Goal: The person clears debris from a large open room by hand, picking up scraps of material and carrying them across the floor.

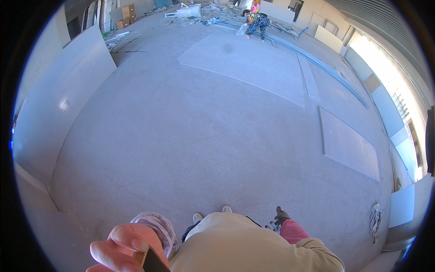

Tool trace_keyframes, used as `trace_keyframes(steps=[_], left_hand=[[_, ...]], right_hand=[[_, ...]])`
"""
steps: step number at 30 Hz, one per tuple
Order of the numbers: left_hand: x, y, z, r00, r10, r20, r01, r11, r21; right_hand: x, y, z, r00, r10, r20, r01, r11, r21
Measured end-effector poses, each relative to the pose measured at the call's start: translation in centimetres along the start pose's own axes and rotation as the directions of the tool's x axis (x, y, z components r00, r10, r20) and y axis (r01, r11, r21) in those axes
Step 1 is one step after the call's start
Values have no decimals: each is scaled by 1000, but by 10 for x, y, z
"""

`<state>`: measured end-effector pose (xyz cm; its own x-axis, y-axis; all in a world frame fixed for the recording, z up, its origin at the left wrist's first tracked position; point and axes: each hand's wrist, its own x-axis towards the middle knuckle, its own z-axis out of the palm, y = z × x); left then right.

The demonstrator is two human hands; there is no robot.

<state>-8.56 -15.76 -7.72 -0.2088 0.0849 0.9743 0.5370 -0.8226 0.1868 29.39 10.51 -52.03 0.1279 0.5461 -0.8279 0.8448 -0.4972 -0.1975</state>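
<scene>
My left hand (124, 246), bare, is raised close to the camera at the bottom left. Its curled fingers hold a flat dark object with a gold-coloured edge (153, 260), possibly a phone, cut off by the frame. A crumpled pale sleeve cuff (158, 224) lies behind that hand. My right hand (279, 219), in a dark work glove with grey fingertips, hangs beside my beige top (234, 244), below a red sleeve. Its fingers are spread and nothing shows in them. Pale shoes (226, 209) stand on the concrete floor (190, 146).
Large flat sheets (244, 64) and a thick panel (350, 144) lie ahead and right. A big panel (68, 91) leans left. Long metal profiles (316, 61) cross the far right. Another person (258, 25) bends near debris. Cardboard boxes (128, 12) stand far left; a rag-like bundle (375, 219) lies right.
</scene>
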Motion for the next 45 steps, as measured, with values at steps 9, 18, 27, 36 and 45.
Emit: trace_keyframes(steps=[9,18,27,36,45], left_hand=[[14,-19,-25,997,71,16,-70,996,-55],[10,-10,-53,979,-74,188,101,985,-138],[11,-16,-56,986,88,140,-76,993,-89],[23,11,-67,993,53,107,-46,997,-68],[25,15,-70,993,50,108,-42,996,-72]], right_hand=[[-8,-20,22,999,-26,-29,26,1000,-17],[-21,-35,28,999,48,17,-47,999,-17],[-20,-34,33,997,27,67,-30,999,43],[-47,-17,39,998,-58,-18,57,997,-49],[-59,-24,35,998,-50,-25,47,994,-96]])
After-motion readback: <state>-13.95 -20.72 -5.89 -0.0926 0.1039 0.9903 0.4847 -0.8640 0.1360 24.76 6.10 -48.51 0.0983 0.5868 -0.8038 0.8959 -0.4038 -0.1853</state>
